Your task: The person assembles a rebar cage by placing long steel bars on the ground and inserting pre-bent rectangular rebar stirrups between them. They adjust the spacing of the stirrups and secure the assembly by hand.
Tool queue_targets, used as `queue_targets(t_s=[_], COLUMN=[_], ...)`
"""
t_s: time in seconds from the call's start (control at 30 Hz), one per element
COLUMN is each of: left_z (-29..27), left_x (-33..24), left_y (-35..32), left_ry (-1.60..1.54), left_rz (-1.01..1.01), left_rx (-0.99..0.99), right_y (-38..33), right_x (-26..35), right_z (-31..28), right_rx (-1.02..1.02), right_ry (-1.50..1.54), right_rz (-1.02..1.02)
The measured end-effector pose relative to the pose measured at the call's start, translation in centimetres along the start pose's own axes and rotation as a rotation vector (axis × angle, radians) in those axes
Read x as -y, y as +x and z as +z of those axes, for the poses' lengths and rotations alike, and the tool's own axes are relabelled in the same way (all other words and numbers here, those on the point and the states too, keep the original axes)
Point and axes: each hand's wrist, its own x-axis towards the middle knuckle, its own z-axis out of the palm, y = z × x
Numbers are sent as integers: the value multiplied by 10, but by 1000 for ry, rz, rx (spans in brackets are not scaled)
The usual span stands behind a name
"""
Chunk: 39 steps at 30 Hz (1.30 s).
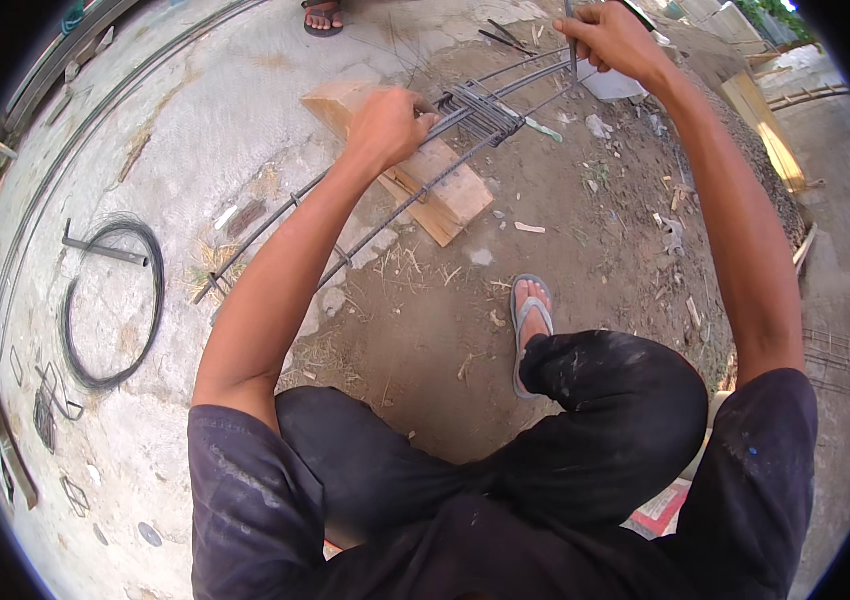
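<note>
A rebar cage (425, 192) of long ribbed bars runs diagonally in front of me, propped on wooden blocks (458, 187). Several square stirrups (485, 112) are bunched together on its bars. My left hand (385, 125) is closed at the near side of this bunch, its fingertips on the cage's bar; the palm side is hidden. Farther right, my right hand (613, 40) is raised at the far end of the cage. Its fingers pinch a thin dark metal rod (572, 45) that stands across the bars; the rod's upper end leaves the picture.
On the concrete at left lie a coil of wire (160, 290), a short metal tube (105, 250) and loose stirrups (50, 410). Long bars (135, 75) curve along the far left. Another person's sandalled foot (322, 18) is at the top. A plank (765, 130) lies at right.
</note>
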Motion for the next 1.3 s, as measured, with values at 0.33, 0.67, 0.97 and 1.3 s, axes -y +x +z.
queue_targets(t_s=[0.33,0.67,0.97,1.3], left_z=[-11,112,151,140], left_x=[-19,-59,-75,-49], left_y=[0,98,112,142], left_ry=[-126,-311,-434,540], left_rz=[-347,-860,-963,216], left_rx=[246,274,137,143], right_y=[64,82,97,35], right_x=[-184,-168,-224,-251], right_z=[162,179,144,90], right_rx=[189,570,329,-368], right_ry=[-109,270,199,353], right_rz=[-58,-38,125,196])
